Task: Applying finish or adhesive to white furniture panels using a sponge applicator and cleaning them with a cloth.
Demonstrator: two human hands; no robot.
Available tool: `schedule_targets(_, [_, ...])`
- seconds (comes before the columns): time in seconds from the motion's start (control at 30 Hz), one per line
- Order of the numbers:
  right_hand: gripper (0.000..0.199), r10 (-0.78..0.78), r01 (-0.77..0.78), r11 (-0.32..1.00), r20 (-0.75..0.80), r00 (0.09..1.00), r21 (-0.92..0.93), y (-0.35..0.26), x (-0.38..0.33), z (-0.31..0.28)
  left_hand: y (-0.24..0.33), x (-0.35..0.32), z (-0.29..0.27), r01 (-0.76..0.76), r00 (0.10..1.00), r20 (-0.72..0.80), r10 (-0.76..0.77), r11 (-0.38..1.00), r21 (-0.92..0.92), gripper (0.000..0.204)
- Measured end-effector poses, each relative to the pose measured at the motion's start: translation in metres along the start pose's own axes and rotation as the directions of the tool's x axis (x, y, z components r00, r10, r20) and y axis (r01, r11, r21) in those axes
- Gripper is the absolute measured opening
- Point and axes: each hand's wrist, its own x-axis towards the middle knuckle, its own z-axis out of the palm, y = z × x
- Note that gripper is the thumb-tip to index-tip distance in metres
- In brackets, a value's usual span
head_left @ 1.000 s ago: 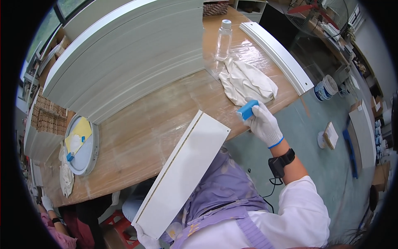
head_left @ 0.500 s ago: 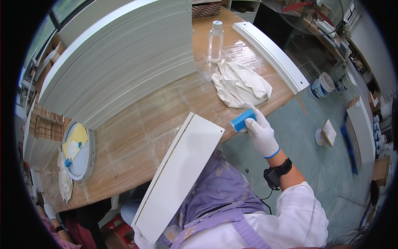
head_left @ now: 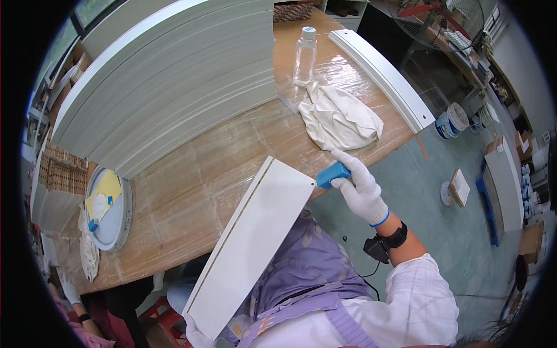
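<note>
A long white board (head_left: 249, 246) with a thin brown groove along its left side slants from my lap up to the table edge. My gloved left hand (head_left: 198, 334) grips its lower end at the bottom of the view; most of those fingers are hidden. In my gloved right hand (head_left: 364, 188) is a small blue block (head_left: 333, 174), pinched between thumb and fingers. The block is at the board's upper right corner, beside a small dark hole; whether it touches cannot be made out.
On the wooden table (head_left: 191, 180) stand a tall stack of white boards (head_left: 168, 81), a clear bottle (head_left: 305, 58), a white cloth (head_left: 339, 119) and a round tray (head_left: 123, 223) with blue pieces. Another white board (head_left: 386, 81) lies along the right edge. A co-worker's gloved hand (head_left: 68, 290) shows lower left.
My right hand has moved slightly left and down, bringing the blue block to the board's upper corner. The board and my left hand have barely moved.
</note>
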Motion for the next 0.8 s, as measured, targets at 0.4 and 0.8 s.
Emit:
schedule_targets(0.4, [0.059,-0.248,0.240,0.910,0.020,0.969,-0.337,-0.002,0.006,0.005,0.023,0.011,-0.068,0.041,0.989,0.119,-0.085,0.941,0.337,0.066])
schedule_targets(0.8, [0.058,-0.468,0.417,0.765,0.020,0.883,-0.491,-0.008,-0.023,0.022,0.008,0.009,-0.092,0.031,0.975,0.181,-0.128,0.888,0.459,0.070])
